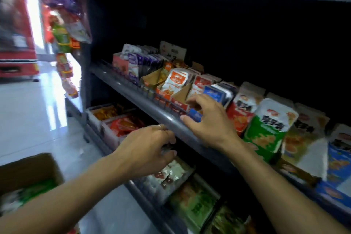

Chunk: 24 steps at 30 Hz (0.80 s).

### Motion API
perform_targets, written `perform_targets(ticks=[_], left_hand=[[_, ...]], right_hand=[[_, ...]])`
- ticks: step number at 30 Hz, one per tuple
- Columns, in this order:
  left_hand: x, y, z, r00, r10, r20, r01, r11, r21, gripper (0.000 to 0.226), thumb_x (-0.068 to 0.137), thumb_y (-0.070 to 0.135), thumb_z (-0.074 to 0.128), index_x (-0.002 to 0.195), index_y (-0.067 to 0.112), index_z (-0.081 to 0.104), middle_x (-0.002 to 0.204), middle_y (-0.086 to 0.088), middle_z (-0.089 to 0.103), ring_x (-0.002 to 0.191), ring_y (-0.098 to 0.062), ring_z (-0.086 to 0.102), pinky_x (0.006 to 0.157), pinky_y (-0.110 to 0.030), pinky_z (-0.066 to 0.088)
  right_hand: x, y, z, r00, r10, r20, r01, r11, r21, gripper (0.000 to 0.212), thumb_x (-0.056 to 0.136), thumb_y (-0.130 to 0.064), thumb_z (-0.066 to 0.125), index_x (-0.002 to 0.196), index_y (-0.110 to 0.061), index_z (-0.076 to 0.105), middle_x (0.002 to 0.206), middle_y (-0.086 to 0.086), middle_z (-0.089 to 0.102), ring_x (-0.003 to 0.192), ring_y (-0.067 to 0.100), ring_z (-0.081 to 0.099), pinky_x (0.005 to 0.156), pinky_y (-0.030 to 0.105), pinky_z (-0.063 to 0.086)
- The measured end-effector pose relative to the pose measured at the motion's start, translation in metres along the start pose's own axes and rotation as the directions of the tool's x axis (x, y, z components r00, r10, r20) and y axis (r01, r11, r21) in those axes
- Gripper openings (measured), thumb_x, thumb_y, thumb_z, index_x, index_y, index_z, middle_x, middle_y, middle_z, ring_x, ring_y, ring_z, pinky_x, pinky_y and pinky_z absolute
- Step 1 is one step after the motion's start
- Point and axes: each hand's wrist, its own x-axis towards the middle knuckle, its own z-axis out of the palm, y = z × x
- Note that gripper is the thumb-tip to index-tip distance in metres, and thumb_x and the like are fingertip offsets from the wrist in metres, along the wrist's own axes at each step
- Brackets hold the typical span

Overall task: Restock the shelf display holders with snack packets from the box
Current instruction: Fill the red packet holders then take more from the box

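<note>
My left hand (150, 146) reaches under the middle shelf edge. Its curled fingers grip the top of the white snack packets (171, 173) standing in a clear holder (163, 194) on the lower shelf. My right hand (207, 119) is spread on the middle shelf. Its fingertips touch the front of the cardboard display holder (182, 99) and the blue packets (214, 94); the thumb rests on the grey shelf rail (144, 104). The brown cardboard box (28, 171) sits at the lower left with green packets (32, 193) inside.
The middle shelf holds rows of packets: purple (144, 62) at the left, orange-white (176, 81), a green-white bag (269, 125) at the right. Lower holders carry red packets (123, 123) and green packets (193, 201). Hanging snack strips (64, 59) flank the shelf end. Glossy floor lies to the left.
</note>
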Motion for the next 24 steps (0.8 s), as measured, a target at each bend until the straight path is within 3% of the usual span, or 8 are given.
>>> perform_targets(ticks=[5,11,15,21,24], left_hand=[[-0.062,-0.059,0.002,0.983,-0.168,0.072,0.17,0.985,-0.024,0.041,0.079,0.056,0.041,0.104,0.031,0.063,0.1,0.011,0.064,0.091,-0.011,0.061,0.078,-0.036,0.054],[-0.149,-0.129,0.025,0.94,-0.328,0.095,0.325,0.945,0.043,0.029,0.091,0.05,0.055,0.114,0.034,0.063,0.11,0.014,0.064,0.097,-0.005,0.06,0.081,-0.022,0.05],[-0.217,-0.168,0.052,0.862,-0.492,0.122,0.486,0.87,0.076,0.032,0.083,0.052,0.047,0.096,0.029,0.066,0.092,0.009,0.065,0.089,-0.015,0.063,0.069,-0.031,0.049],[-0.307,-0.214,0.098,0.742,-0.658,0.133,0.647,0.753,0.119,0.037,0.083,0.053,0.046,0.096,0.028,0.069,0.09,0.007,0.068,0.084,-0.018,0.065,0.064,-0.036,0.055],[-0.34,-0.232,0.119,0.703,-0.703,0.109,0.675,0.707,0.212,0.041,0.079,0.051,0.046,0.092,0.023,0.074,0.086,0.003,0.071,0.078,-0.021,0.067,0.074,-0.035,0.052]], right_hand=[[0.013,-0.042,0.076,0.969,-0.094,0.227,0.067,0.99,0.122,0.034,0.085,-0.036,0.072,0.113,-0.019,0.064,0.106,-0.005,0.061,0.1,0.011,0.058,0.084,0.027,0.046],[0.014,-0.095,0.173,0.884,-0.213,0.417,0.131,0.967,0.217,0.038,0.082,-0.039,0.073,0.114,-0.019,0.064,0.102,-0.007,0.058,0.098,0.014,0.059,0.085,0.031,0.049],[0.011,-0.128,0.241,0.811,-0.311,0.495,0.187,0.94,0.286,0.04,0.083,-0.038,0.074,0.117,-0.018,0.064,0.108,-0.003,0.061,0.104,0.015,0.059,0.089,0.031,0.047],[-0.005,-0.173,0.344,0.679,-0.395,0.619,0.206,0.912,0.355,0.041,0.084,-0.037,0.074,0.118,-0.017,0.064,0.113,-0.001,0.062,0.102,0.015,0.06,0.088,0.037,0.051],[-0.021,-0.19,0.395,0.6,-0.424,0.678,0.215,0.902,0.374,0.041,0.082,-0.035,0.076,0.118,-0.017,0.064,0.111,0.0,0.063,0.101,0.016,0.06,0.089,0.034,0.05]])
